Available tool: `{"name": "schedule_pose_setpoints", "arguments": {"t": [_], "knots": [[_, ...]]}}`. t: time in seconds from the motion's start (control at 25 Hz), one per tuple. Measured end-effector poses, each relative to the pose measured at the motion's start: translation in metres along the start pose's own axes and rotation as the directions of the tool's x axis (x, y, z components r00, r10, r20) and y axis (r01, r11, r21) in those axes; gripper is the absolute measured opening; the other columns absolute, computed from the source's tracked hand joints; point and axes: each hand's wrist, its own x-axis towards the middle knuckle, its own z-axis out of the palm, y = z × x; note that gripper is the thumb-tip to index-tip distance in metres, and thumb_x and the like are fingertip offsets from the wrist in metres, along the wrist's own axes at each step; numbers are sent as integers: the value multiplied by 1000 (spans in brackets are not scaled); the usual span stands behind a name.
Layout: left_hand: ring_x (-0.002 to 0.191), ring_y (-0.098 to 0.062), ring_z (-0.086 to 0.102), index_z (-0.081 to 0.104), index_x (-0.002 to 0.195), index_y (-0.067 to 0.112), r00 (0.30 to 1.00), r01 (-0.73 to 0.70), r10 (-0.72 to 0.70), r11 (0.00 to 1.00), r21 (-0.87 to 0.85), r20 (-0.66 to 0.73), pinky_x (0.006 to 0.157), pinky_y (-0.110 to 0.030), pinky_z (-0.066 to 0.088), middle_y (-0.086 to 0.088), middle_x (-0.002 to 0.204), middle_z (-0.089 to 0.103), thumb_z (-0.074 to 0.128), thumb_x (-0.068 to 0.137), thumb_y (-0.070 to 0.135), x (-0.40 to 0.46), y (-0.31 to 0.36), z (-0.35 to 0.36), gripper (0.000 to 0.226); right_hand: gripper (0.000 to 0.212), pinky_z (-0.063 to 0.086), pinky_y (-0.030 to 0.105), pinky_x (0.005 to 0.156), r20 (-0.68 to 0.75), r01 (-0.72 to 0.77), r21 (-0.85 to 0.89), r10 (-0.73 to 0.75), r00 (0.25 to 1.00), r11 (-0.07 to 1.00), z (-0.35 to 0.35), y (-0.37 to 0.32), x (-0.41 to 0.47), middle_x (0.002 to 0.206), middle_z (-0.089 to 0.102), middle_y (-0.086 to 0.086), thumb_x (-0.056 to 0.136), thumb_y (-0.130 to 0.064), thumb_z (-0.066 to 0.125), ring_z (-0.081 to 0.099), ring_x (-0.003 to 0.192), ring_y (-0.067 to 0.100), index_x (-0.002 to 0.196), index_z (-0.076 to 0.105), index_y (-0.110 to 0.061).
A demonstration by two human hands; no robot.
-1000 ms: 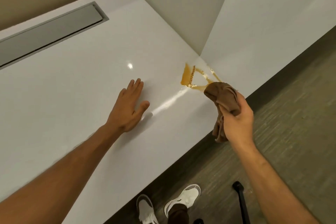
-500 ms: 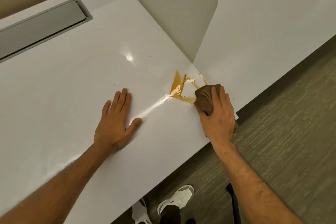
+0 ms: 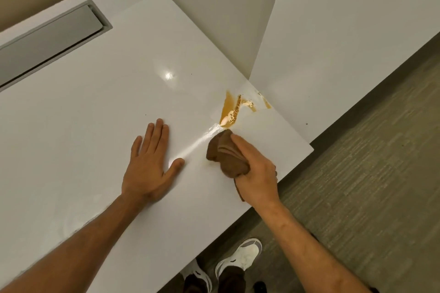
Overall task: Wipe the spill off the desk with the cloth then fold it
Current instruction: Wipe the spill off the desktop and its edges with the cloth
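An amber, foamy spill [image 3: 229, 112] lies on the white desk [image 3: 95, 126] near its right front corner, with a smaller streak [image 3: 266, 102] by the edge. My right hand [image 3: 258, 176] grips a bunched brown cloth [image 3: 225, 157] and presses it on the desk just below the spill, touching its lower tip. My left hand [image 3: 150, 166] rests flat on the desk, fingers spread, to the left of the cloth and holding nothing.
A curved grey divider panel [image 3: 221, 12] stands behind the spill, with a second white desk [image 3: 345, 31] to its right. A grey cable-tray lid [image 3: 47, 47] is set into the desk at far left. Carpet [image 3: 369, 185] and my white shoes [image 3: 240, 259] are below the desk edge.
My right hand has dragged the cloth down and left across the lower right part of the spill, which is now gone. My left hand stays flat on the desk.
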Motion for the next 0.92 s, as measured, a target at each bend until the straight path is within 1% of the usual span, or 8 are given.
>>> {"name": "schedule_pose_setpoints", "arguments": {"t": [0.08,0.12,0.2,0.28,0.36,0.64,0.8,0.92], "knots": [[160,-11,-15,-11,165,25,1000,2,-2,1000,-5,-7,126,-27,-16,11,174,-17,26,102,68,0,-1,1,85,66,49,15,96,-177,-156,173,187,966,972,-19,4,22,129,63,-17,85,-5,75,58,115,-9,143,54,-30],[160,-10,-15,-11,165,25,1000,1,-1,1000,-12,-8,126,-27,-16,11,174,-17,26,102,68,0,0,1,85,65,46,11,94,-277,-177,185,224,934,967,-28,9,35,128,62,-20,86,-6,73,56,114,-11,143,53,-31],[160,-10,-16,-10,166,25,1000,3,-3,1000,-19,-6,125,-27,-17,11,173,-17,27,102,68,0,0,0,85,62,49,23,99,-377,-223,148,263,888,964,-38,15,60,133,63,-10,89,-6,70,58,118,0,144,53,-28],[160,-10,-16,-10,166,25,1000,2,-2,1000,-22,0,126,-28,-15,12,173,-18,26,102,69,1,0,0,85,61,48,40,106,-388,-278,37,271,881,960,-33,20,79,139,62,2,90,-1,67,58,125,19,146,52,-21],[160,-10,-16,-11,166,25,1000,0,0,1000,-20,-2,127,-29,-15,11,173,-18,25,102,70,0,0,1,86,65,47,46,107,-339,-248,-84,207,918,965,-22,21,96,142,60,5,87,5,64,57,128,27,146,52,-18],[160,-11,-17,-10,166,23,1000,-1,1,1000,-22,10,128,-33,-11,9,174,-17,20,101,72,0,0,-1,87,71,51,41,101,-110,-92,-151,76,991,984,-5,12,141,136,65,6,79,7,58,61,121,28,145,54,-20],[160,-11,-17,-11,165,23,1000,-8,9,1000,-19,26,129,-36,-9,8,174,-18,19,101,71,1,0,-1,86,77,44,29,107,129,49,-149,-30,991,988,15,-8,137,142,61,2,74,8,58,58,128,24,146,53,-21],[160,-11,-16,-8,166,21,999,-25,26,998,-51,34,129,-36,-9,6,174,-15,8,100,72,0,0,-4,86,72,28,12,111,264,196,-124,-158,951,973,27,-21,97,148,56,7,79,11,62,52,136,24,146,52,-15]]}}
